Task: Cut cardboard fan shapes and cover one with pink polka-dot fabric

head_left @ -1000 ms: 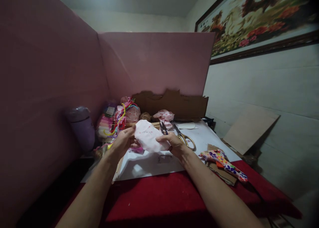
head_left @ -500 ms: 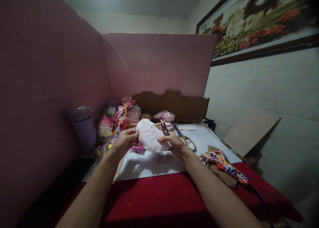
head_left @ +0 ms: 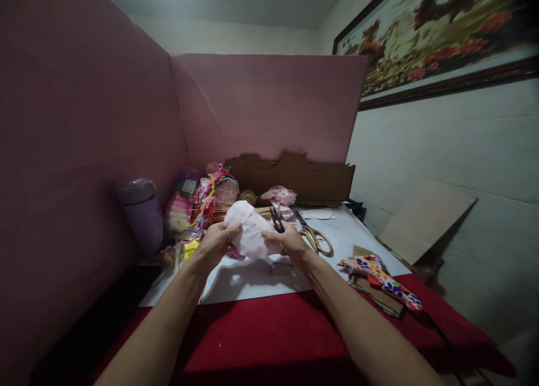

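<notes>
A white piece of cloth with small pink marks [head_left: 249, 232] is held up between my two hands, above the white table surface. Its left edge is pinched by the thumb and fingers of my left hand [head_left: 218, 240]. At the right edge, my right hand [head_left: 290, 241] grips the cloth with its thumb on top. Small dark thread snips [head_left: 277, 219] stick out of that same hand, blades pointing up and away. Fingers behind the cloth are hidden. Just right of my right hand lie large scissors with gold handles [head_left: 316, 240].
Colourful pipe cleaners [head_left: 207, 198] and packed supplies heap up at the back left, beside a lilac bottle [head_left: 143, 214]. Behind stand a twine ball [head_left: 247, 196], crumpled pink cloth [head_left: 278, 196] and torn cardboard [head_left: 290, 175]. A flower-patterned object [head_left: 383, 279] lies right, over cardboard. Red cloth [head_left: 252, 335] covers the front.
My left hand has shifted slightly left, its thumb now further over the cloth. The cloth has moved a little left and looks more spread out. The snips stay in my right hand.
</notes>
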Motion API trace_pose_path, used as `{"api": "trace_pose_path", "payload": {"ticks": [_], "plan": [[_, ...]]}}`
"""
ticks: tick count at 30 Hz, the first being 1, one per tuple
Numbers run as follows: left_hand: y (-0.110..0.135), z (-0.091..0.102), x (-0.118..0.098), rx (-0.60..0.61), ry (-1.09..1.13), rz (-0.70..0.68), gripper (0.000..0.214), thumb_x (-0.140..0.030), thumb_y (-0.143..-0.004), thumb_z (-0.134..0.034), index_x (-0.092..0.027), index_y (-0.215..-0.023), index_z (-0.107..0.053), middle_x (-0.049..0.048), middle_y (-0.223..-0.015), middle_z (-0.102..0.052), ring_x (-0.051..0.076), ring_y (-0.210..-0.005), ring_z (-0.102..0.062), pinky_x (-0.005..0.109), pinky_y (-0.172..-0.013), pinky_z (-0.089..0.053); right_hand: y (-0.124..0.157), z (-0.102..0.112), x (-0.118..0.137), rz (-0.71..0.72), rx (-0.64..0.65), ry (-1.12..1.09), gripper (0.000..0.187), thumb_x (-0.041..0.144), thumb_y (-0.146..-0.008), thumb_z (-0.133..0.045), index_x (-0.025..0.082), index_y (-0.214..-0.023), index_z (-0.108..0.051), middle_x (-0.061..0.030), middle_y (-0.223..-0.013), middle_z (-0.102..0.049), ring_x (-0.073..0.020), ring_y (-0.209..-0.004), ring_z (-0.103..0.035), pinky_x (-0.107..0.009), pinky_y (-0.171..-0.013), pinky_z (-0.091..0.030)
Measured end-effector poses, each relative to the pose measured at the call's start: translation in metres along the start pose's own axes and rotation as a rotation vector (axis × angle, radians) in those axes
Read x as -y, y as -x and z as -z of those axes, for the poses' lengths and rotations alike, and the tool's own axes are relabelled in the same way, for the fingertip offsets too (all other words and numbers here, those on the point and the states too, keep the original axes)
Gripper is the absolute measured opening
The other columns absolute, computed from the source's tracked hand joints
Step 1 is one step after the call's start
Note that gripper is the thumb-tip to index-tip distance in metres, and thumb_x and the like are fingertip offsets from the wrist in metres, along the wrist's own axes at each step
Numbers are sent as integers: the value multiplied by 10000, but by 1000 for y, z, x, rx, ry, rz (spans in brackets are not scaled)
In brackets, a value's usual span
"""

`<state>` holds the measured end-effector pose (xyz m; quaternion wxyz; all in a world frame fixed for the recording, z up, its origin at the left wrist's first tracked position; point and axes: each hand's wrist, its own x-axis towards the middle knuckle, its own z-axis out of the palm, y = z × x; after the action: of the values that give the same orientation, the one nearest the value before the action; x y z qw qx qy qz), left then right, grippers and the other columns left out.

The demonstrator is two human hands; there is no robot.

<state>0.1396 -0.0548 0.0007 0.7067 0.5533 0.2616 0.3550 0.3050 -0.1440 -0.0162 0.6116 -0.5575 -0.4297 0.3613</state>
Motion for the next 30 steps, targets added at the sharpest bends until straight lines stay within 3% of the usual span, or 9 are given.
{"api": "trace_pose_path", "payload": {"ticks": [4,6,9,15,18,21,24,30], "plan": [[-1,-1,0,-48,-85,19,269,-266,-551,-783,-78,-672,-633,44,-531,-636,128,-390,-548,220,-343,-432,-1,2,0,457,-265,416,250,355,-690,-672,157,-835,-630,-38,-815,-601,-154,-705,-542,-262,-641,-423],[-1,0,2,-31,-116,26,276,-286,-546,-783,-82,-645,-627,30,-490,-611,114,-354,-514,203,-314,-388,2,0,2,603,-273,579,150,285,-733,-647,164,-821,-640,-43,-833,-598,-161,-738,-547,-265,-680,-420],[-2,0,7,-11,-153,33,298,-311,-546,-784,-80,-657,-634,20,-475,-595,103,-347,-503,185,-312,-350,7,-3,2,684,-204,737,115,255,-745,-655,170,-823,-648,-46,-832,-601,-175,-776,-563,-266,-712,-415],[-1,-5,9,13,-181,52,317,-329,-545,-781,-68,-670,-653,33,-498,-606,102,-367,-507,192,-340,-366,9,-8,-4,708,-170,870,88,257,-809,-583,182,-825,-625,-40,-807,-595,-176,-747,-551,-254,-668,-390],[0,-6,9,-34,-124,63,268,-254,-524,-794,-53,-621,-646,48,-461,-599,115,-335,-499,195,-304,-349,6,-5,-5,693,-262,856,131,256,-845,-507,175,-777,-585,-51,-796,-588,-182,-732,-540,-262,-659,-380],[-4,-1,7,-167,-39,35,200,-173,-528,-774,-55,-609,-634,52,-456,-603,135,-328,-512,210,-290,-366,2,1,-1,615,-427,737,172,287,-871,-455,177,-789,-558,-60,-815,-604,-182,-735,-542,-262,-664,-380],[-11,9,-1,-335,63,-58,130,-127,-592,-705,-90,-677,-615,31,-528,-635,139,-416,-580,228,-388,-475,-1,8,4,476,-523,683,226,347,-896,-414,183,-846,-560,-49,-770,-627,-178,-678,-542,-255,-606,-358],[-15,21,-20,-577,268,-173,129,-40,-652,-618,-108,-759,-601,21,-597,-653,138,-493,-618,251,-471,-539,-1,10,5,203,-363,999,185,313,-869,-471,213,-900,-623,-68,-817,-694,-221,-758,-619,-273,-601,-340]]}}
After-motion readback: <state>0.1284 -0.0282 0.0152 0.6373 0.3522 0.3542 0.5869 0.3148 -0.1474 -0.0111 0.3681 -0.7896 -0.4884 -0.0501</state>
